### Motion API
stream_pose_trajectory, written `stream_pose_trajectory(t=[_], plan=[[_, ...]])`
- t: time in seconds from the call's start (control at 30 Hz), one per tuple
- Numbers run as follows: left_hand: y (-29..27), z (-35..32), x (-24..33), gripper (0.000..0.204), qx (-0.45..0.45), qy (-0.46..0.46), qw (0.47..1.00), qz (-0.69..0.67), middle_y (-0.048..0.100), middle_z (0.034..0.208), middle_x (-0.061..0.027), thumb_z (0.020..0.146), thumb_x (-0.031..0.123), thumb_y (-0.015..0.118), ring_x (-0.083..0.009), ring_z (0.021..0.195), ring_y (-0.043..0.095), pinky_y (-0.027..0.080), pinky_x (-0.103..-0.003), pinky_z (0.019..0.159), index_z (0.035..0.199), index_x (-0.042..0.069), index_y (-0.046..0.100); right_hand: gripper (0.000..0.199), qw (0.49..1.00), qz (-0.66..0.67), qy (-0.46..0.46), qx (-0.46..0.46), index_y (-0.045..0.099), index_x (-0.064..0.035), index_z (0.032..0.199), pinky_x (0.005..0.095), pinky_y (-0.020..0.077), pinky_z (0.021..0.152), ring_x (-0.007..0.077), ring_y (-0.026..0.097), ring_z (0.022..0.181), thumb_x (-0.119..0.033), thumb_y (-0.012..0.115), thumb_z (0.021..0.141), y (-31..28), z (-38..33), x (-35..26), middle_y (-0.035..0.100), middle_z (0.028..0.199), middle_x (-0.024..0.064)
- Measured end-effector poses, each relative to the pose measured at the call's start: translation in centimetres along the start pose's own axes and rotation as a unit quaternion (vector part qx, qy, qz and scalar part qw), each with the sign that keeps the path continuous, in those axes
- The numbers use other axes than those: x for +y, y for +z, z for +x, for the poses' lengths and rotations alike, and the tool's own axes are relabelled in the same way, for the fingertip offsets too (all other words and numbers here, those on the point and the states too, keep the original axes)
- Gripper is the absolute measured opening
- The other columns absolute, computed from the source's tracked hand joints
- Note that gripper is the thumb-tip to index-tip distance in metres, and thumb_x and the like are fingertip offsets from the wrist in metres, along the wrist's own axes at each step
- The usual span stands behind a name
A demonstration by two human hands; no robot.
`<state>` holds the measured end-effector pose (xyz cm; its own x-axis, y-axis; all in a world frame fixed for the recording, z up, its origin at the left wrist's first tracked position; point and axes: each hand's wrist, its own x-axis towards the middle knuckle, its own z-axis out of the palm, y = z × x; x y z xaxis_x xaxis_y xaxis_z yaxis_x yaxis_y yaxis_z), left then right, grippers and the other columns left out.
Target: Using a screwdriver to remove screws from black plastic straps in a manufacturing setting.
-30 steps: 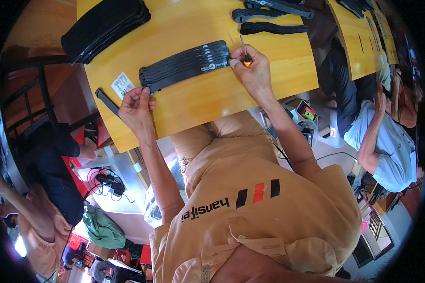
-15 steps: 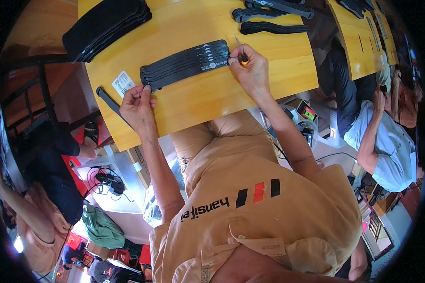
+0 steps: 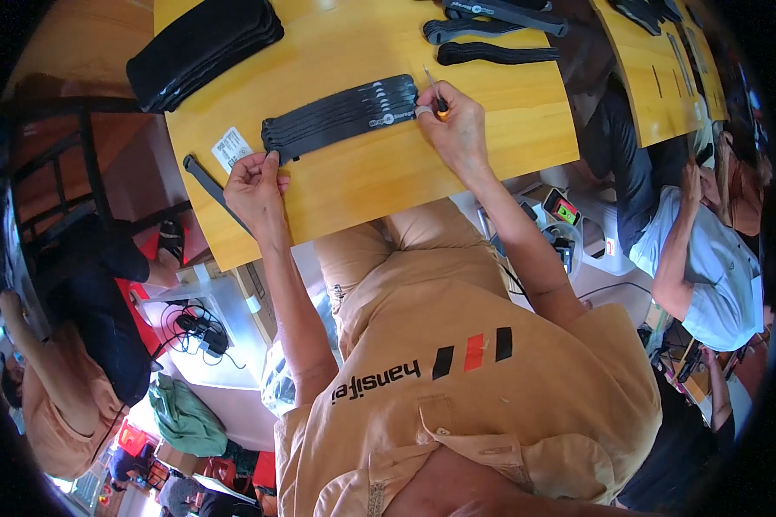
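A fanned stack of long, flat black straps point(image 3: 341, 116) lies slantwise on the yellow wooden tabletop point(image 3: 379, 185), between the two hands. Left hand point(image 3: 254, 183) rests at the stack's left end, fingers curled and pressing down on the strap tips. Right hand point(image 3: 457, 129) sits at the stack's right end, closed around a slim tool with an orange handle and metal tip point(image 3: 435, 95). A white printed label point(image 3: 231, 148) lies just beside the left hand. Another pile of black straps point(image 3: 203, 47) sits at the far left corner, well apart.
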<state>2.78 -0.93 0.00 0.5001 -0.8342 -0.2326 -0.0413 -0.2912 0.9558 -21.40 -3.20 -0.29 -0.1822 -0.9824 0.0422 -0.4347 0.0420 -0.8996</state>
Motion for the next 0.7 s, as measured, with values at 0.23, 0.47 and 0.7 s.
stream_pose_trajectory(t=[0.23,0.47,0.7], plan=[[0.1,-0.2,-0.9,0.009,0.017,0.068,0.998,0.007,0.055,0.062,-0.0029,0.077,0.001,0.065,-0.0065,0.046,0.049,0.038,-0.018,0.04,0.076,-0.001,0.055,0.008,1.0,-0.014,-0.02,0.007,0.055,0.001,0.074,0.0304,0.0446,0.056,0.0209,0.056,0.057,0.002,0.058,0.068,0.1,0.0,-0.3,0.056,0.062,0.012],[-0.2,0.2,-0.6,0.011,-0.012,0.06,0.998,-0.023,0.052,0.063,-0.0017,0.076,-0.002,0.064,-0.0074,0.046,0.048,0.039,-0.019,0.04,0.075,0.002,0.053,0.006,0.999,-0.039,-0.032,0.002,0.055,0.0015,0.076,0.0264,0.0427,0.056,0.0144,0.052,0.056,0.001,0.056,0.07,0.0,0.2,0.0,0.053,0.06,0.0088],[-1.2,0.4,-0.9,0.004,-0.053,0.042,0.997,-0.036,0.053,0.065,-0.0018,0.079,0.0,0.06,-0.0082,0.048,0.051,0.039,-0.019,0.042,0.082,0.0,0.057,0.008,0.994,-0.077,-0.075,0.014,0.057,0.0011,0.078,0.0307,0.0446,0.056,0.0205,0.057,0.058,0.0,0.054,0.071,0.1,0.2,0.5,0.056,0.061,0.0129]])
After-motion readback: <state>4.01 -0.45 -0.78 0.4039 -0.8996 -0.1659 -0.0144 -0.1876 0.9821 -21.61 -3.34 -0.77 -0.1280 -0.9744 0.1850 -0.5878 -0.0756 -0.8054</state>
